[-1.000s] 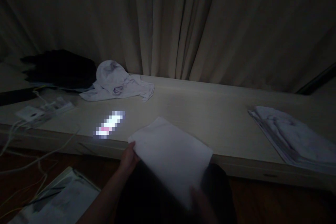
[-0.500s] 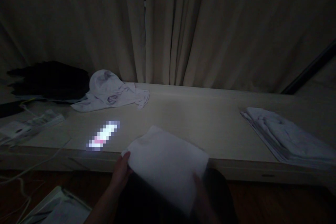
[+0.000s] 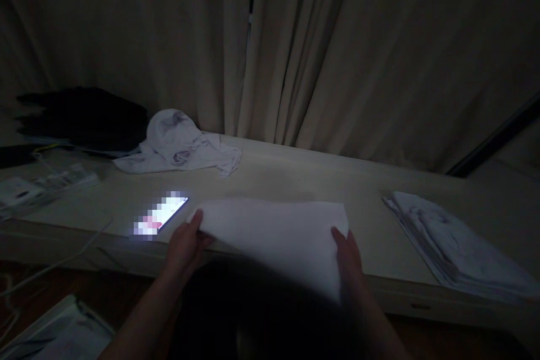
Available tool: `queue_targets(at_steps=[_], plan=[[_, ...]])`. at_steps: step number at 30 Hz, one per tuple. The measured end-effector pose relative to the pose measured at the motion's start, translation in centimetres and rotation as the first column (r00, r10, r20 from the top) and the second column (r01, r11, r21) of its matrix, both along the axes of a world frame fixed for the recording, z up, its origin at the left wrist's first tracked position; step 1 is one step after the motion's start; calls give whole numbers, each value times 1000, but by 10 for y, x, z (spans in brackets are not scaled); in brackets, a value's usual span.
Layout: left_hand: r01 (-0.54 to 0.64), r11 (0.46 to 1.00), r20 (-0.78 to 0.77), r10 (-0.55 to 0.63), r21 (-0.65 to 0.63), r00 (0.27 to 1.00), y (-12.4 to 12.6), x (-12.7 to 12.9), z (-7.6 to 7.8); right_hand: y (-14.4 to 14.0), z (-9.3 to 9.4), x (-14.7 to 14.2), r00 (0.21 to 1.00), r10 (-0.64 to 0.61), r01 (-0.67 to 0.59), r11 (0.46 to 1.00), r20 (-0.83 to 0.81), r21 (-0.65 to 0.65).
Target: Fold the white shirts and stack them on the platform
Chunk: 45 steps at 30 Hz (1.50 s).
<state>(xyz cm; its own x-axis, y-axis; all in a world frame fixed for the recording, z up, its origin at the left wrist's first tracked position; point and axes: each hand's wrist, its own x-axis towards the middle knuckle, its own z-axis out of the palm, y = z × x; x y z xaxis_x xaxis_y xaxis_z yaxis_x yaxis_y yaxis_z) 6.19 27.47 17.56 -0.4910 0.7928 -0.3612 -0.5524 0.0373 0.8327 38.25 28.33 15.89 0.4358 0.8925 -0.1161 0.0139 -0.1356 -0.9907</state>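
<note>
A flat white cloth (image 3: 278,236), seemingly folded into a rectangle, is stretched between my two hands over the front edge of the table. My left hand (image 3: 185,242) pinches its left corner, thumb on top. At the right edge my right hand (image 3: 349,259) grips it, also with the thumb on top. The cloth's lower side hangs toward my lap and is blurred in the dim light. Left of the cloth, close to my left hand, lies a lit phone (image 3: 162,215) with its screen pixelated.
A crumpled white garment (image 3: 179,146) lies at the back left beside a pile of black clothes (image 3: 84,121). Folded white cloths (image 3: 455,244) are stacked at the right. A power strip (image 3: 71,177) and a white cable (image 3: 63,270) are at the left. Curtains (image 3: 270,50) hang behind the table (image 3: 295,180).
My right hand has moved up and outward to the cloth's right edge. The cloth has turned from slanted to nearly level and is raised a little. My left hand has risen slightly, still holding its corner.
</note>
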Motion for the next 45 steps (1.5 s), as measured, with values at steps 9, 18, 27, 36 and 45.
queue_targets(at_steps=[9, 18, 27, 36, 45], plan=[[282, 940, 71, -273, -191, 959, -36, 11, -71, 62, -49, 48, 959, 148, -121, 985, 240, -123], [374, 864, -90, -425, -336, 901, -38, -8, -113, 33, -111, 26, 720, 140, -255, 964, 680, 72], [490, 814, -2, -516, -312, 857, -51, 38, -136, 21, -138, 25, 201, 227, -392, 910, 953, -134], [342, 899, 28, -348, -273, 937, -60, 81, -156, 17, -105, 33, 538, 150, -328, 944, 830, 42], [461, 871, 3, -467, -171, 884, -69, 107, -151, -105, -150, -43, 986, 87, -116, 970, -139, -214]])
